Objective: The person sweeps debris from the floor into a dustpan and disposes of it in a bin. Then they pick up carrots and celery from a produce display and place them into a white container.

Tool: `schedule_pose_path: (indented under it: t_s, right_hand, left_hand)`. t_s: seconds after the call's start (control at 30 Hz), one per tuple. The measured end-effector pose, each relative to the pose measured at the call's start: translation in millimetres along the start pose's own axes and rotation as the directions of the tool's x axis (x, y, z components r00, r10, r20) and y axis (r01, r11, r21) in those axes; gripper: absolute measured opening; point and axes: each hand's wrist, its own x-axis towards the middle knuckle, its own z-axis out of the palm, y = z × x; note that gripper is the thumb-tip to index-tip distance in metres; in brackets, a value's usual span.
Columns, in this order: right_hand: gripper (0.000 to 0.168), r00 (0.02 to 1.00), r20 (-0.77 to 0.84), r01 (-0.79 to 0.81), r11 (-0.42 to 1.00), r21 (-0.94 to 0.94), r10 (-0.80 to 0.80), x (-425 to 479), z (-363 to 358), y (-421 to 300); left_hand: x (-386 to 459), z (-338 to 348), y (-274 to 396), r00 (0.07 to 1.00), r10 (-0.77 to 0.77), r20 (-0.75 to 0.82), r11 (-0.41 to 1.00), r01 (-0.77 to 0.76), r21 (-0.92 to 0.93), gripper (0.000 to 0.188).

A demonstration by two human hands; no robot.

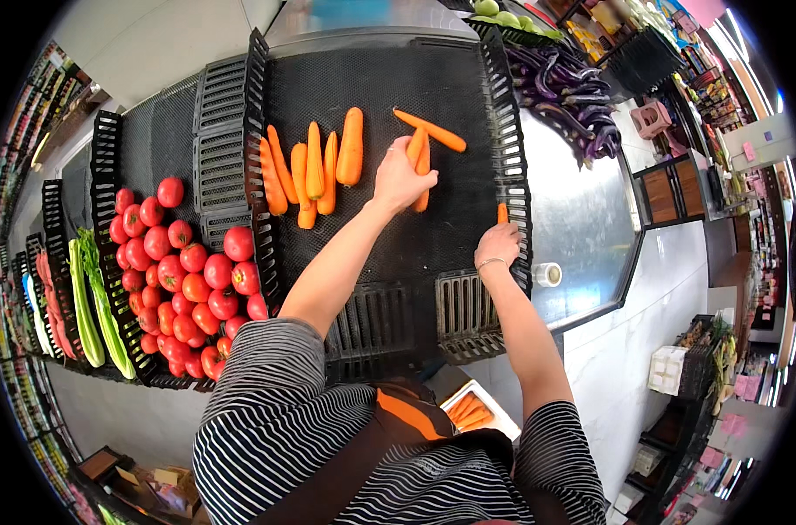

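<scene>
My left hand (400,176) is over the middle of a black mesh-lined display bin (371,72), its fingers and thumb around a carrot (416,144). Another carrot (424,167) lies against that one, partly covered by the hand. Just above them a loose carrot (437,131) rests at a slant. At the bin's right side, close to the slotted plastic divider (512,164), my right hand (499,243) grips a carrot (502,211), of which only one end shows. Several carrots (314,161) lie roughly side by side at the left of the bin.
Beyond the left divider (256,131) are piled tomatoes (174,275), then celery (86,295). Eggplants (562,85) lie at upper right. A white roll (547,275) stands on the metal surface (575,216). Below the bin, a white box (503,420) holds more carrots (469,410).
</scene>
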Motion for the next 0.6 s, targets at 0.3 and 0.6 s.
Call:
schedule_pose_path:
  t_s: [0.3, 0.6]
  right_hand:
    - [0.024, 0.975, -0.222, -0.029, 0.999, 0.018, 0.032, -1, 11, 1]
    - [0.049, 0.999, 0.024, 0.027, 0.966, 0.256, -0.034, 3, -50, -1]
  left_hand:
    - [-69, -53, -10, 0.843, 0.386, 0.375, -0.220, 0.479, -0.850, 0.080]
    - [-89, -93, -27, 0.938, 0.141, 0.316, -0.038, 0.324, -0.945, 0.075]
